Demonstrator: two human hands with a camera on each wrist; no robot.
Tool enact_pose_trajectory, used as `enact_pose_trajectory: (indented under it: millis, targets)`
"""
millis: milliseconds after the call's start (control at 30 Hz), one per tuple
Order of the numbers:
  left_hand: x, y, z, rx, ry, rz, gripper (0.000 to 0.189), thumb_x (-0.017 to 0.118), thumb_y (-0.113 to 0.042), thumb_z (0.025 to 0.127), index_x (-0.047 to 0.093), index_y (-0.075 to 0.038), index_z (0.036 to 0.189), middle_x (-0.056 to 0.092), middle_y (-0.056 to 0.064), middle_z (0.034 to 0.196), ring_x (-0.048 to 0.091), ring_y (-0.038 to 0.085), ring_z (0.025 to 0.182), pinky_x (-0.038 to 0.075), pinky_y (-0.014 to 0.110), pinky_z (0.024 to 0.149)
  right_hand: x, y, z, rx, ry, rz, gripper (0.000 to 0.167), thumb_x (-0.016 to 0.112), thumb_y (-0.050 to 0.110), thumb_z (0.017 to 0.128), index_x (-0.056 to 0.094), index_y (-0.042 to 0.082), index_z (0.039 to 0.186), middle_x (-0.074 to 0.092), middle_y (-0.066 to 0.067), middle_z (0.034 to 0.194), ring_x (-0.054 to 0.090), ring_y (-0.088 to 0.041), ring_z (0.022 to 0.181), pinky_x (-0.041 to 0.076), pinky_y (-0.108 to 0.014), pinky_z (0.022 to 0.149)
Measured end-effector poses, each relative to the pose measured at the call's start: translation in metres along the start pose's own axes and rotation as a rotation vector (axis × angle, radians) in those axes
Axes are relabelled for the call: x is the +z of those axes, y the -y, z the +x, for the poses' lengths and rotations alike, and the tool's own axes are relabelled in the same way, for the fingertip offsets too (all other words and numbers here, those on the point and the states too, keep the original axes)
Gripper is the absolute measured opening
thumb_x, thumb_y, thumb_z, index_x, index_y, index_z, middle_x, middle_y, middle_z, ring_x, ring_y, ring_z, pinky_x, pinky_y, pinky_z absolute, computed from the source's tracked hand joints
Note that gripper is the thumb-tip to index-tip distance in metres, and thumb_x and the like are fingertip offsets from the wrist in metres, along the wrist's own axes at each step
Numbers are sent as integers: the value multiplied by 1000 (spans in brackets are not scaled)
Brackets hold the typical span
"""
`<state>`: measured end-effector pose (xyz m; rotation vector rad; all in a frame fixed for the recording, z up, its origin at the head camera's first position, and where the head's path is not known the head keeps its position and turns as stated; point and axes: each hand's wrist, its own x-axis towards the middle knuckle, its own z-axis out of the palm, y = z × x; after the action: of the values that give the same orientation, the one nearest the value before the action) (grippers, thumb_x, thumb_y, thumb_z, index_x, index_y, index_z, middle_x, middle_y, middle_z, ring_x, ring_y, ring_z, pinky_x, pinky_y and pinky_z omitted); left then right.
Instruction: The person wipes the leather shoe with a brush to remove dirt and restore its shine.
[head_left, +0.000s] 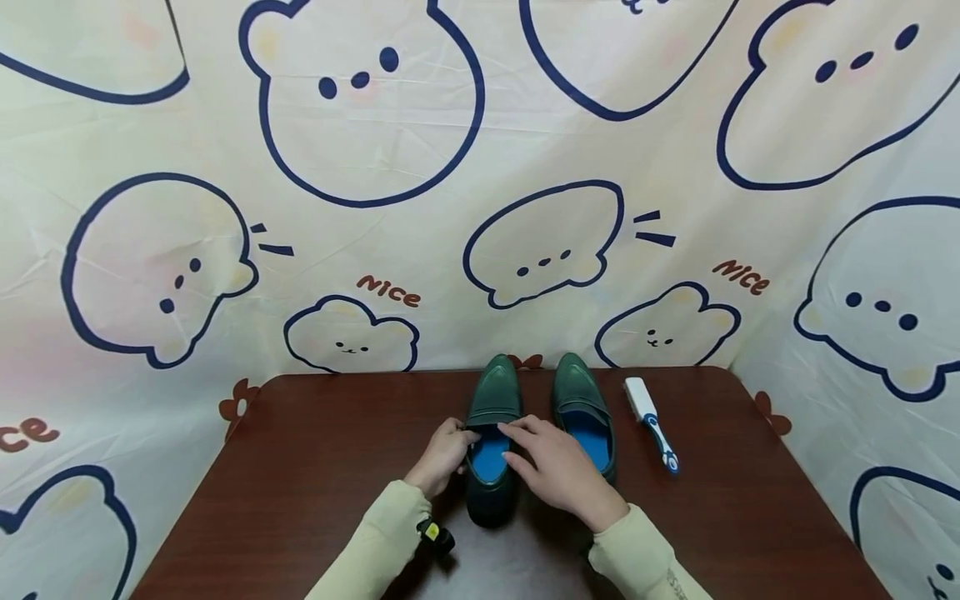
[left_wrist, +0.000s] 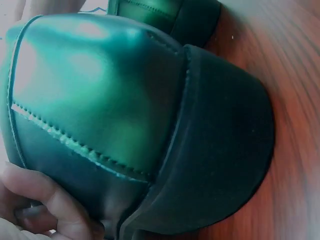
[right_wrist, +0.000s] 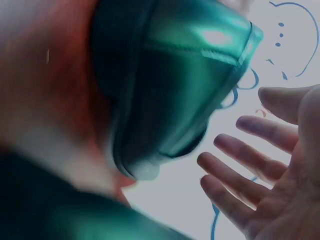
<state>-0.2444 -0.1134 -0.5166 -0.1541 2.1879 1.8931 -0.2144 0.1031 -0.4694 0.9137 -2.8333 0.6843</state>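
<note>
Two dark green loafers with blue insoles stand side by side, toes toward the back wall. My left hand (head_left: 441, 458) grips the left loafer (head_left: 497, 392) by its left side, thumb over the opening's edge and fingers outside. In the left wrist view those fingers (left_wrist: 42, 192) curl against the stitched side near the black heel (left_wrist: 220, 135). My right hand (head_left: 558, 467) hovers over the right side of the same shoe's opening, fingers apart and extended. The right wrist view shows that palm facing the shoe with nothing in it. The right loafer (head_left: 576, 387) stands partly hidden behind my right hand.
A white-headed brush (head_left: 651, 425) with a blue and white handle lies right of the shoes. The brown table (head_left: 337, 450) reaches a cloth backdrop (head_left: 540, 150) printed with cartoon bears, at the back and both sides. A dark strap (head_left: 437, 535) hangs at my left wrist.
</note>
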Motion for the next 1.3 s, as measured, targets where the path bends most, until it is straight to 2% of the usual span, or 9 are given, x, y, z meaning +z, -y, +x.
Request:
enact_pose_trajectory:
  millis: [200,367,567,767,867,967,1067,1167,1300]
  targets:
    - [18,-3,5,18,18,-22,14,52,-13,104,42,-4,106,46,9,91,38,16,55,39,30,57,-26,-25,-6,46,-147,-60,39,68,30,102,67,17,139,69,-4,125,67,-23,111,57,-45,92]
    - [26,-4,9,18,17,-37,13,51,-11,104,38,-8,99,45,9,89,37,16,55,38,31,58,-35,-59,-14,158,-229,-88,38,70,21,100,68,11,136,69,-10,118,68,-27,103,58,-46,84]
    - [36,-5,12,26,15,-61,13,50,-11,105,38,-5,106,41,7,90,39,15,54,39,31,59,-39,-90,-24,306,-275,-86,33,65,13,101,69,3,132,69,-19,116,69,-32,92,59,-52,82]
    - [45,-7,13,31,3,-79,14,52,-12,104,39,-6,104,41,7,92,39,16,55,39,30,58,-39,-105,-29,388,-260,-59,33,57,3,101,67,-2,131,68,-26,117,70,-39,89,58,-54,78]
    - [49,-8,13,19,9,-88,14,52,-12,104,39,-8,101,40,7,94,39,16,56,39,31,59,-38,-109,-30,428,-226,4,35,51,1,101,66,-2,133,69,-26,122,67,-35,85,56,-48,71]
    - [52,-8,13,12,14,-98,15,52,-11,104,38,-8,99,41,8,93,40,16,56,40,31,60,-35,-112,-31,462,-188,74,37,48,0,102,65,-1,135,71,-22,122,65,-29,86,52,-42,70]
    - [54,-8,14,10,18,-105,15,52,-11,103,38,-9,97,41,8,92,40,16,55,40,31,60,-33,-113,-32,477,-171,118,36,47,0,103,65,-1,134,73,-19,117,68,-29,93,57,-47,80]
    - [56,-7,15,8,20,-109,16,52,-10,103,37,-10,96,41,8,92,40,16,54,40,30,60,-31,-112,-32,482,-172,128,35,48,0,103,66,-2,133,73,-19,116,70,-30,101,57,-53,91]
    - [57,-6,15,10,22,-106,16,53,-11,103,37,-10,98,40,8,93,41,16,55,41,30,60,-31,-111,-31,486,-171,130,34,48,0,103,67,-3,132,73,-20,118,70,-31,103,56,-55,94]
